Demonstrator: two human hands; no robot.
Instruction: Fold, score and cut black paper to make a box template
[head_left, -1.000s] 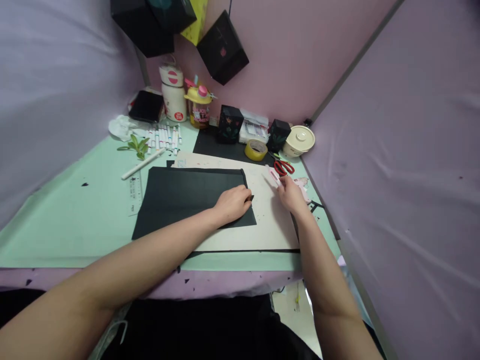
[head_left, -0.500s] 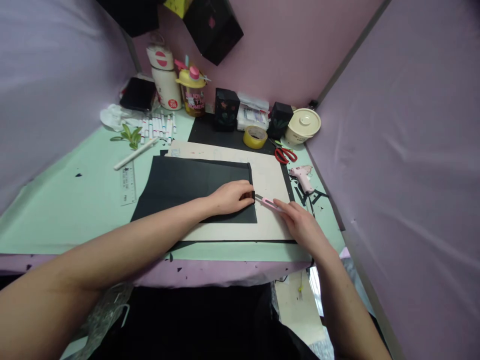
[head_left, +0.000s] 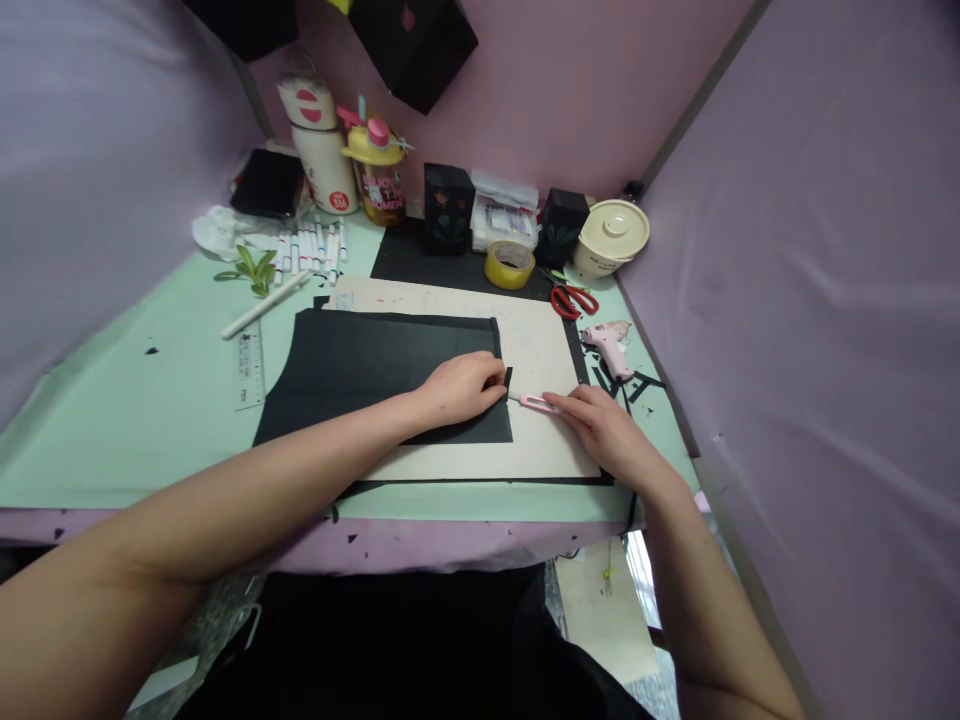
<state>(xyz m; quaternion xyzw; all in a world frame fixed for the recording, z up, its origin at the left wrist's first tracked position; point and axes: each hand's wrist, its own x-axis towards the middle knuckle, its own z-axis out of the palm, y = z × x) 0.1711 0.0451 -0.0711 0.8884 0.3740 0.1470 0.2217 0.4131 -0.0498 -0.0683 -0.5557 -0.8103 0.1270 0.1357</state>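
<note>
Black paper (head_left: 360, 360) lies on a pale board (head_left: 536, 340); I can't tell from here whether the left hand (head_left: 465, 388), fingers curled, pinches the paper's edge, but the right hand (head_left: 606, 425) grips a pink knife (head_left: 534, 403) just beside it

Figure: Diffuse, moderate illumination across the tabletop (head_left: 150, 430).
Shadows on the pale board (head_left: 544, 350) are faint and soft-edged; the black clothing (head_left: 375, 640) loses surface detail. A bright patch appears below the tabletop at lower right. Wide-angle distortion stretches the forearms (head_left: 300, 462) toward the lower corners. Central outlines are reasonably sharp; small print on the ruler (head_left: 248, 370) is too soft to read.
</note>
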